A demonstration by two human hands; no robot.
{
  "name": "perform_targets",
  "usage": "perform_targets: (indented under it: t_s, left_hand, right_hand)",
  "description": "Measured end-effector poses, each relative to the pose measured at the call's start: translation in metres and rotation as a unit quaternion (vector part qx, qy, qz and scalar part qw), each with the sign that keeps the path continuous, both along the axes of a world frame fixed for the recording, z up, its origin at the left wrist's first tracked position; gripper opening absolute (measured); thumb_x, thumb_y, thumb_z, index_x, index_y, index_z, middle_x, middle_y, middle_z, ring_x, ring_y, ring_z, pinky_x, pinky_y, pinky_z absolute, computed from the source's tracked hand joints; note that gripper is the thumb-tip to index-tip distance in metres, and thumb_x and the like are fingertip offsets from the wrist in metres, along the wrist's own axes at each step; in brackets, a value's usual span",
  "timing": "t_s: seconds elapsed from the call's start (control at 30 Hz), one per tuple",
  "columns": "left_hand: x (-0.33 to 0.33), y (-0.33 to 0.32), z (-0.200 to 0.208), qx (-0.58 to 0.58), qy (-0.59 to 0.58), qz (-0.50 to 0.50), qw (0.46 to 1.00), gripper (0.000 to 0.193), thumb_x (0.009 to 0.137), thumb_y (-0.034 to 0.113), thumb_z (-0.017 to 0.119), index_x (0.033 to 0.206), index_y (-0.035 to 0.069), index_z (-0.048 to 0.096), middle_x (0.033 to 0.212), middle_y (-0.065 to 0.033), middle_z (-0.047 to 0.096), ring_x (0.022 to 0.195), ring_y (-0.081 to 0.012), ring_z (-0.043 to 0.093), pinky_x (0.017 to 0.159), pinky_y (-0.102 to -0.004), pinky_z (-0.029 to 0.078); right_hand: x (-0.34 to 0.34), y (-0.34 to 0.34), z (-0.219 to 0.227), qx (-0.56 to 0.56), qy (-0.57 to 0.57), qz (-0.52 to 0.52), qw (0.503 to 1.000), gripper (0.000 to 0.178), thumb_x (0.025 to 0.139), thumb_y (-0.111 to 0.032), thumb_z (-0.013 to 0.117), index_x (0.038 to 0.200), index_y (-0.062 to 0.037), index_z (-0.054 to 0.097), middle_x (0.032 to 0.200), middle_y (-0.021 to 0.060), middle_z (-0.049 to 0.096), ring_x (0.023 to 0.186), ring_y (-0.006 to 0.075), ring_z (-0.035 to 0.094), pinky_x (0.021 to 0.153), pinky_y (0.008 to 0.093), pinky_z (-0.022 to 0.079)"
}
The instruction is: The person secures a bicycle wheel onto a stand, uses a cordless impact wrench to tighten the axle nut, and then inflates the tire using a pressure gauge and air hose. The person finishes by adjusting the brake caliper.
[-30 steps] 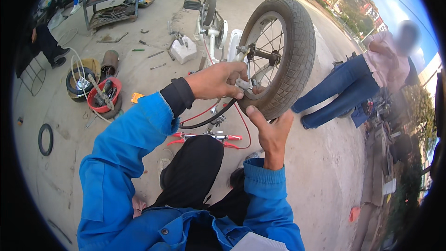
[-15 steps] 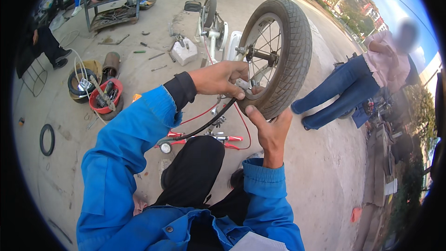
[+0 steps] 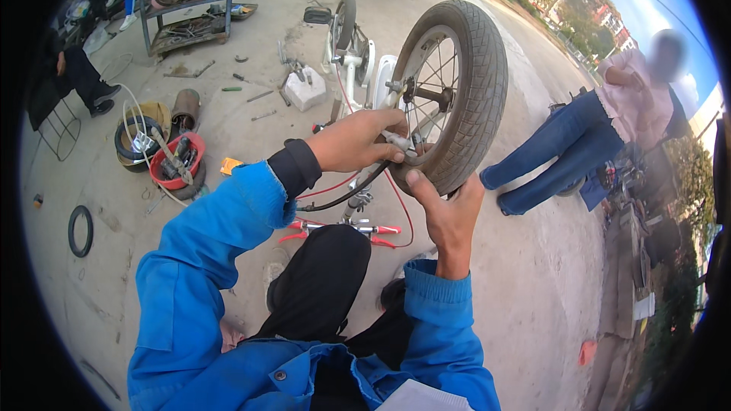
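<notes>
A small bicycle (image 3: 352,74) rests upside down in front of me, its handlebar (image 3: 384,230) with red levers by my knee. Its spoked wheel with a grey tyre (image 3: 481,87) rises closest to me. My left hand (image 3: 352,141) is closed on a metal air chuck (image 3: 397,140) at the inner rim, by the valve area; fingers partly cover the join. From the chuck a black air hose (image 3: 352,195) runs down toward my left sleeve. My right hand (image 3: 451,217) grips the lower tyre, thumb on the near sidewall and the other fingers mostly hidden.
Left of me are a red basin (image 3: 199,154) of tools, a loose tyre (image 3: 80,230) and a metal rack (image 3: 190,27). Several tools lie around a white block (image 3: 305,88). A person in jeans (image 3: 560,141) stands at right; another sits at far left (image 3: 85,80).
Both hands keep their places on the wheel, which appears slightly lower. The hose has shifted, and the round gauge seen by the handlebar earlier no longer shows.
</notes>
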State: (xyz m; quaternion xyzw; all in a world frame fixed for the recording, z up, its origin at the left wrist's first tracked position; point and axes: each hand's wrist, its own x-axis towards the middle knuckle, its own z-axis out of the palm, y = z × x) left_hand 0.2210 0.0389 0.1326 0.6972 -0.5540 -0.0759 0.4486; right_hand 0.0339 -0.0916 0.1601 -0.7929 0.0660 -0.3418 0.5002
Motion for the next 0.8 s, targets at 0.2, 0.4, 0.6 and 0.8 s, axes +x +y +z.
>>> perform_targets:
  t_s: [0.2, 0.4, 0.6, 0.8]
  left_hand:
    - [0.003, 0.029, -0.033, -0.156, 0.304, 0.130, 0.931, 0.034, 0.094, 0.009, 0.082, 0.121, 0.000, 0.064, 0.112, -0.0120, 0.074, 0.092, -0.0164, 0.071, 0.078, -0.0309, 0.059]
    - [-0.039, 0.113, -0.088, -0.171, 0.263, 0.208, 0.927, 0.039, 0.093, 0.010, 0.084, 0.125, 0.001, 0.064, 0.117, -0.0083, 0.072, 0.099, -0.0130, 0.068, 0.085, -0.0293, 0.057]
    - [-0.083, 0.184, -0.128, -0.202, 0.263, 0.317, 0.888, 0.029, 0.099, 0.014, 0.078, 0.122, 0.003, 0.063, 0.116, -0.0058, 0.068, 0.102, -0.0130, 0.066, 0.088, -0.0295, 0.057]
    - [-0.104, 0.212, -0.165, -0.194, 0.318, 0.356, 0.857, 0.024, 0.108, 0.021, 0.066, 0.120, 0.001, 0.063, 0.115, -0.0096, 0.068, 0.089, -0.0116, 0.065, 0.075, -0.0294, 0.059]
  right_hand:
    - [-0.006, 0.004, -0.001, -0.038, 0.009, -0.008, 0.999, 0.052, 0.088, -0.027, 0.090, 0.127, 0.0021, 0.069, 0.112, 0.0109, 0.078, 0.105, 0.0195, 0.072, 0.099, 0.0353, 0.055]
    - [-0.004, 0.003, 0.001, -0.124, -0.099, -0.075, 0.984, 0.061, 0.091, -0.029, 0.090, 0.133, 0.0045, 0.061, 0.118, 0.0146, 0.069, 0.107, 0.0245, 0.068, 0.094, 0.0379, 0.054]
    - [-0.010, 0.006, -0.018, -0.239, -0.128, -0.176, 0.946, 0.058, 0.087, -0.020, 0.091, 0.129, 0.0061, 0.060, 0.105, 0.0153, 0.059, 0.089, 0.0280, 0.059, 0.075, 0.0401, 0.050]
    - [-0.027, 0.019, -0.067, -0.195, 0.019, -0.163, 0.967, 0.063, 0.084, -0.019, 0.093, 0.131, 0.0054, 0.060, 0.118, 0.0183, 0.061, 0.099, 0.0327, 0.065, 0.084, 0.0424, 0.055]
